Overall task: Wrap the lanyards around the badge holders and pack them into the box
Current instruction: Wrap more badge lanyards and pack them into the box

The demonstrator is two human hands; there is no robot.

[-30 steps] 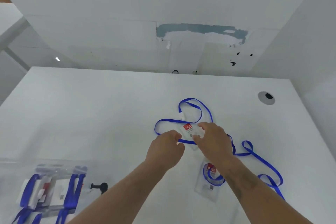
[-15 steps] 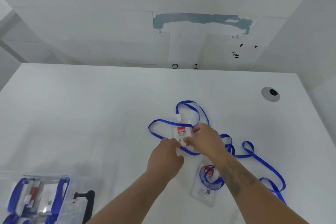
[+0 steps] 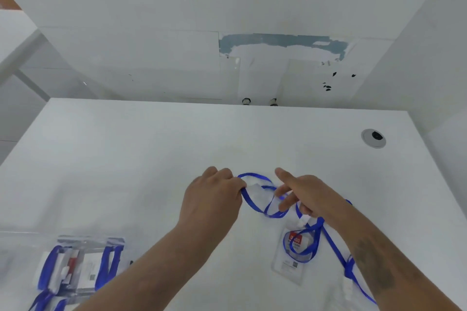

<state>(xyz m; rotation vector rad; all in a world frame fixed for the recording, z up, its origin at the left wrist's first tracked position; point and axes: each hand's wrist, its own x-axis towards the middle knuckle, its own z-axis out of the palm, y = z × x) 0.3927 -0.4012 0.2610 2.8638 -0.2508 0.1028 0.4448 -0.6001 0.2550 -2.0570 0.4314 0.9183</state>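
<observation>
Above the white table (image 3: 126,159), head view: both of the person's hands work over the middle of the tabletop, raised a little off it.

Left hand (image 3: 212,199): fingers curled, pinching a blue lanyard (image 3: 255,206) at the fingertips. A clear badge holder (image 3: 255,190) shows just right of those fingertips, blurred; the lanyard loops over and under it. Whether the hand also grips the holder itself I cannot tell.

Right hand (image 3: 303,194): index finger stretched out straight toward the far edge of the table, the other fingers bent downward with the lanyard strap running among them. The strap crosses between the two hands in a slack loop.

Second badge holder (image 3: 290,257): lies flat on the table, nearer the person than the right hand, red label at its top. A second blue lanyard (image 3: 336,245) lies coiled across its upper half and trails off toward the near right edge of the table, passing under the right forearm.

Clear plastic box (image 3: 75,240): near left corner of the table, well apart from the hands. Wrapped badge holders (image 3: 75,267) with blue strap wound round them lie inside.

Round grey cable grommet (image 3: 373,138): set in the table toward its far right corner.

White wall behind the table, with a patch of bare grey-blue (image 3: 278,40).
</observation>
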